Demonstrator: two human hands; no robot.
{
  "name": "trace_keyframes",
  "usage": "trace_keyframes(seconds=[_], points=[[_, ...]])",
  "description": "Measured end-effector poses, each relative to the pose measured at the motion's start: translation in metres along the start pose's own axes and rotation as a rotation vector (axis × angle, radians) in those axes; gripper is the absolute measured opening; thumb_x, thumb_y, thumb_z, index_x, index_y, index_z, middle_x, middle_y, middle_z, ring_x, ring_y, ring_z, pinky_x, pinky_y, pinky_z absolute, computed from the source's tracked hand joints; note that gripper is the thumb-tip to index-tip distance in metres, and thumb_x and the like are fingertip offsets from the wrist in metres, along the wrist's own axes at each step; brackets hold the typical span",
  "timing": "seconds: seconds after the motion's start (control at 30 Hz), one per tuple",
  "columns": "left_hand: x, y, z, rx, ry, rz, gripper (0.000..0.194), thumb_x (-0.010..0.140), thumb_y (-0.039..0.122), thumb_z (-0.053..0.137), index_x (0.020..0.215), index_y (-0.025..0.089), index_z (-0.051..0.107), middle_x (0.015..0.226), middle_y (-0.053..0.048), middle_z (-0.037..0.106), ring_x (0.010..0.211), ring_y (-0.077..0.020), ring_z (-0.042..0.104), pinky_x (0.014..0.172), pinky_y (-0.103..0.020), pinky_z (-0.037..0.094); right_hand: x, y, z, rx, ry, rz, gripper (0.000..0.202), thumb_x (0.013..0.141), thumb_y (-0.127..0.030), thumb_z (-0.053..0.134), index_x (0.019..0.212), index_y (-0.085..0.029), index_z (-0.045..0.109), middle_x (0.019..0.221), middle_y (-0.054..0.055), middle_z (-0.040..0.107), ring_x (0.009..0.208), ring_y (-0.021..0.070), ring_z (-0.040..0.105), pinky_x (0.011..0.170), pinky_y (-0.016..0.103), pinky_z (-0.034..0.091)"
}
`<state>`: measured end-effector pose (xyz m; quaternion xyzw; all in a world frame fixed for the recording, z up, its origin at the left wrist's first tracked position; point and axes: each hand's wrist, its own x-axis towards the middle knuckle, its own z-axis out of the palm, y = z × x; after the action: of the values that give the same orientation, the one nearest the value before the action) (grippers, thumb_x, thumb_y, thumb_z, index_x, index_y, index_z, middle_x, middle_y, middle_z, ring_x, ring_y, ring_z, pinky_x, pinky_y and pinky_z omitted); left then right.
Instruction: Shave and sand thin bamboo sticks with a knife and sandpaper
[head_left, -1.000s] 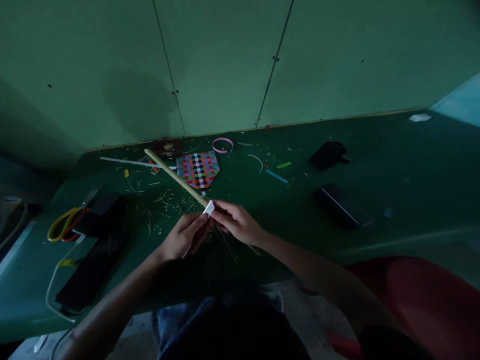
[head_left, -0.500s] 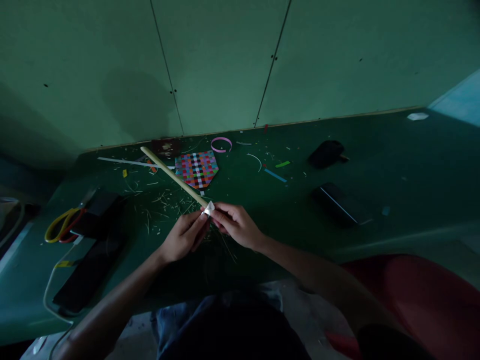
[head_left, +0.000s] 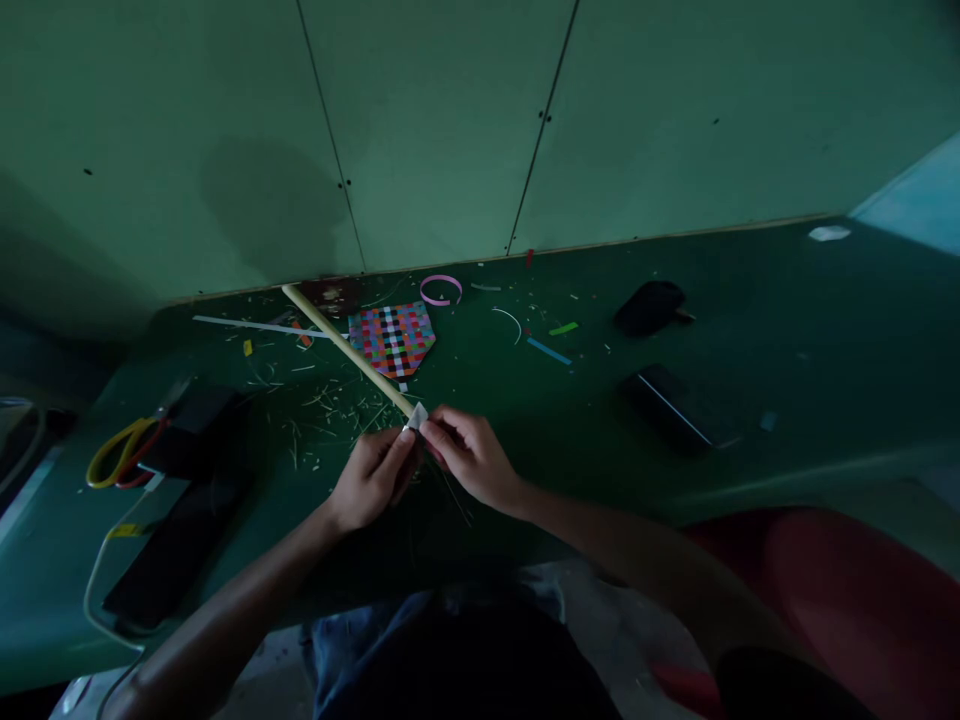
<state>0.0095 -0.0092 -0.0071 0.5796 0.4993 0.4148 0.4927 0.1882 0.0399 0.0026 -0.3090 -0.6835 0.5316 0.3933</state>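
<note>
A long pale stick (head_left: 341, 343) slants from the back left of the green table down to my hands, with a small white wrap (head_left: 418, 414) around its near end. My left hand (head_left: 373, 475) is closed on the stick's end, its thumb against the wrap. Fingertips of my right hand (head_left: 474, 455) pinch the wrap from the right side. Beyond the stick, partly behind it, lies a woven multicolored checkered piece (head_left: 397, 340). Thin shavings (head_left: 330, 405) are scattered left of my hands.
Scissors with yellow and red handles (head_left: 120, 452) lie at left beside black objects (head_left: 196, 430) and a white cable (head_left: 91, 590). A pink ring (head_left: 441, 291), a blue strip (head_left: 550, 351), a black pouch (head_left: 649, 307) and a dark case (head_left: 671, 408) rest farther back and right. A red chair (head_left: 847, 590) stands lower right.
The far end of the stick has risen slightly. My right fingers have shifted a little on the white wrap, and the view has moved slightly.
</note>
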Motion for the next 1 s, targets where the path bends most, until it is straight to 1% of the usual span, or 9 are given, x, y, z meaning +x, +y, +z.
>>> trace_keyframes(seconds=[0.17, 0.3, 0.4, 0.53, 0.63, 0.73, 0.87, 1.0], points=[[0.0, -0.002, 0.007, -0.033, 0.049, 0.012, 0.051, 0.106, 0.056, 0.046, 0.075, 0.016, 0.056, 0.048, 0.003, 0.051, 0.037, -0.0067, 0.043, 0.038, -0.018, 0.03, 0.0, -0.001, 0.003, -0.012, 0.043, -0.006, 0.036, 0.102, -0.045, 0.059, 0.076, -0.02, 0.057, 0.062, -0.003, 0.05, 0.058, 0.0118, 0.044, 0.053, 0.025, 0.034], [0.001, 0.0, 0.01, -0.112, 0.075, -0.017, 0.053, 0.104, 0.06, 0.045, 0.076, 0.017, 0.056, 0.047, 0.003, 0.052, 0.034, -0.008, 0.044, 0.035, -0.019, 0.03, 0.002, 0.003, 0.005, 0.039, 0.072, 0.003, 0.042, 0.101, -0.049, 0.061, 0.071, -0.021, 0.054, 0.06, -0.004, 0.048, 0.055, 0.0111, 0.043, 0.051, 0.026, 0.033], [0.002, 0.003, 0.005, -0.122, 0.034, -0.043, 0.055, 0.104, 0.061, 0.045, 0.075, 0.016, 0.056, 0.046, 0.002, 0.053, 0.032, -0.0078, 0.044, 0.034, -0.018, 0.029, 0.004, 0.005, 0.003, 0.083, 0.024, 0.034, 0.039, 0.101, -0.05, 0.061, 0.076, -0.02, 0.057, 0.06, -0.005, 0.047, 0.053, 0.0104, 0.042, 0.05, 0.025, 0.034], [0.003, 0.006, -0.005, -0.122, -0.076, -0.096, 0.055, 0.104, 0.061, 0.044, 0.077, 0.015, 0.059, 0.046, 0.003, 0.052, 0.031, -0.0079, 0.044, 0.032, -0.018, 0.028, 0.006, 0.003, -0.005, 0.076, -0.12, 0.072, 0.029, 0.104, -0.046, 0.058, 0.093, -0.02, 0.06, 0.062, -0.006, 0.048, 0.054, 0.0107, 0.044, 0.051, 0.026, 0.034], [0.002, 0.009, -0.01, -0.156, -0.138, -0.137, 0.055, 0.104, 0.06, 0.045, 0.076, 0.015, 0.059, 0.046, 0.003, 0.052, 0.031, -0.008, 0.044, 0.031, -0.018, 0.028, 0.006, -0.003, -0.01, 0.032, -0.203, 0.08, 0.026, 0.107, -0.042, 0.053, 0.094, -0.02, 0.058, 0.061, -0.006, 0.046, 0.054, 0.0109, 0.042, 0.052, 0.027, 0.033], [0.002, 0.011, -0.012, -0.182, -0.172, -0.181, 0.056, 0.104, 0.06, 0.046, 0.074, 0.015, 0.06, 0.047, 0.003, 0.052, 0.031, -0.0079, 0.044, 0.03, -0.018, 0.028, 0.006, -0.007, -0.012, -0.013, -0.221, 0.075, 0.028, 0.108, -0.041, 0.049, 0.091, -0.021, 0.055, 0.062, -0.005, 0.046, 0.055, 0.0113, 0.043, 0.054, 0.027, 0.034], [0.003, 0.012, -0.014, -0.201, -0.216, -0.213, 0.057, 0.103, 0.061, 0.047, 0.073, 0.015, 0.059, 0.048, 0.002, 0.052, 0.032, -0.0082, 0.045, 0.031, -0.018, 0.029, 0.005, -0.007, -0.011, -0.065, -0.225, 0.055, 0.029, 0.109, -0.043, 0.046, 0.091, -0.021, 0.053, 0.064, -0.005, 0.048, 0.058, 0.0119, 0.046, 0.056, 0.028, 0.035], [0.003, 0.011, -0.014, -0.18, -0.206, -0.219, 0.057, 0.103, 0.062, 0.047, 0.074, 0.014, 0.059, 0.05, 0.003, 0.052, 0.033, -0.0074, 0.045, 0.031, -0.017, 0.03, 0.004, -0.006, -0.011, -0.084, -0.233, 0.05, 0.029, 0.11, -0.043, 0.043, 0.093, -0.021, 0.052, 0.065, -0.005, 0.049, 0.057, 0.0122, 0.047, 0.056, 0.028, 0.035]])
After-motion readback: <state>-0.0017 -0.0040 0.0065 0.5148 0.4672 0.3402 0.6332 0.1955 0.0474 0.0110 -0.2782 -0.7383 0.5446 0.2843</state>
